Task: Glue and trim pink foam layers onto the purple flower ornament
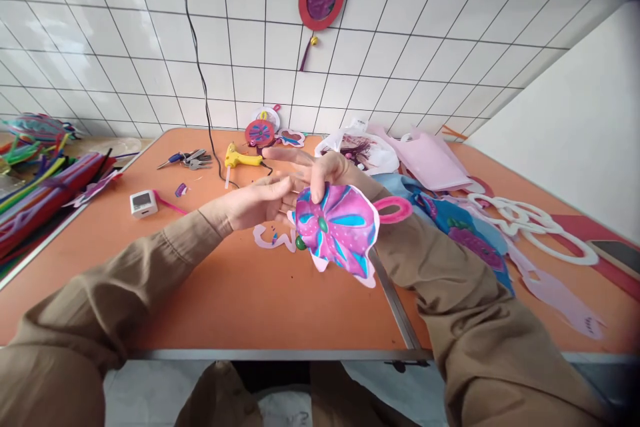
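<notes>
A painted flower cutout (340, 223), pink-purple with blue streaks and a green centre, is held up over the table in my right hand (327, 170). The thumb presses on its face near the top, with the other fingers stretched to the left. From its right edge sticks out a pink fuzzy loop (395, 210). My left hand (255, 203) is open at the cutout's left side, fingers extended; whether their tips touch it I cannot tell. Below, on the table, are white-edged paper scraps (273, 238) and a small green bead-like piece (301, 243), partly hidden.
A yellow glue gun (243, 157), keys (197, 159) and a small white box (143, 203) lie on the orange table (240, 300). Pipe cleaners (60, 193) are at left. White rings (545, 223) and a pink bag (430, 157) are at right. A red-ringed ornament (304, 3) hangs on the wall.
</notes>
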Available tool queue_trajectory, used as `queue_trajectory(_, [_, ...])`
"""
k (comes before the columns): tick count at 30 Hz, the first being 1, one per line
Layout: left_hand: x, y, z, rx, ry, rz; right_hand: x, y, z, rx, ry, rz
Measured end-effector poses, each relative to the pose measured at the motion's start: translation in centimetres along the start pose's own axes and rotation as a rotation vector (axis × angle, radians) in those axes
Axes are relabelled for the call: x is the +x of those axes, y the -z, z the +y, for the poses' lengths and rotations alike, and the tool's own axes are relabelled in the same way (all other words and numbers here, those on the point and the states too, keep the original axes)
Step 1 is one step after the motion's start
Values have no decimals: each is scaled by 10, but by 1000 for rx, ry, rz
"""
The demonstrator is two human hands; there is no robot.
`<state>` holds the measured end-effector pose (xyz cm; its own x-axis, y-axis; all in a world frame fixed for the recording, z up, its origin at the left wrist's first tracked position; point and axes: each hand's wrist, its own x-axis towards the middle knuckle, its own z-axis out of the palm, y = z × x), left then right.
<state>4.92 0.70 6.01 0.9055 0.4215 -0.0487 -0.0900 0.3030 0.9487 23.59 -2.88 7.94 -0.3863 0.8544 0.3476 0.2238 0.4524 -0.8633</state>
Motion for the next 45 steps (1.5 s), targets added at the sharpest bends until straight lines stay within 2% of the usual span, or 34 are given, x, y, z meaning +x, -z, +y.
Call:
queue_trajectory(3, [0,-8,-10,-64,-15,74,4,-4,4,84,-44,-109])
queue_trajectory(6, [-2,-18,-18,-113,-55,233,5,-2,8,121,-132,-109])
queue_trajectory(10, [-7,-28,-26,-139,-220,549,-3,9,19,163,-233,11])
queue_trajectory(13, [-14,-29,-35,-158,-261,681,-16,13,29,127,-354,143])
queue_trajectory(15, [-19,-28,-40,-168,-260,724,-23,9,33,146,-383,171])
queue_trajectory(20, [-29,-19,-46,-46,-181,685,-26,-17,36,296,-386,170])
queue_trajectory(23, [-35,-15,-45,80,-147,663,-26,-27,34,261,-397,182])
queue_trajectory(26, [-41,-15,-46,106,-127,651,-28,-31,28,262,-421,177])
queue_trajectory(31, [-54,-17,-52,5,-144,547,-33,-32,16,422,-442,19])
queue_trajectory(36, [-58,-14,-58,144,-169,587,-34,-35,23,381,-409,34])
queue_trajectory(41, [-61,-13,-58,364,-297,625,-38,-37,27,94,-170,64])
queue_trajectory(45, [-68,-13,-54,660,-470,570,-42,-38,20,-170,201,121])
